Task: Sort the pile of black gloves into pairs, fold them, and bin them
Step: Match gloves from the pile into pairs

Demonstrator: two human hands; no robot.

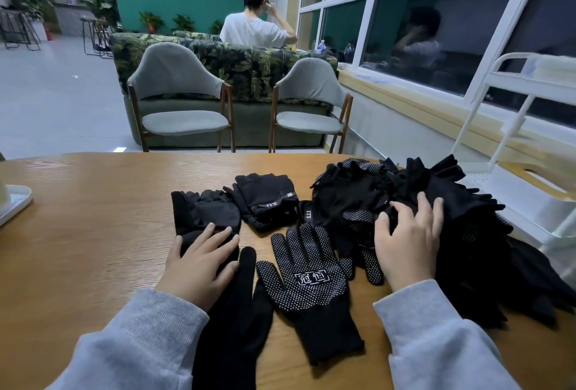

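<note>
A: What is proving hard to make out?

B: The heap of black fabric gloves on the right of the wooden table is blurring into one dark mass; single gloves are not telling apart, and its right side is running down towards the frame's edge. A plain black glove near the front is lying partly under the left hand, and its cuff is getting cut off at the bottom edge.

A: And the hands?

B: The left hand is lying flat with fingers straight and spread, pressing on a folded black glove bundle. The right hand is resting on the heap with fingers loosely spread, tips sinking into the cloth; whether it is pinching anything I cannot tell.

A: Any containers?

B: A white metal rack with a tray shelf is standing at the table's right edge, just beside the heap. Its inside is showing blurred and cropped, so its contents are not readable. A white tray corner is poking in at the left edge, mostly cut off.

A: The rest of the gloves?

B: A black glove with white grip dots and a printed label is lying palm up between the hands. Behind it, a second folded black pair with a grey tag is sitting beside the first bundle.
</note>
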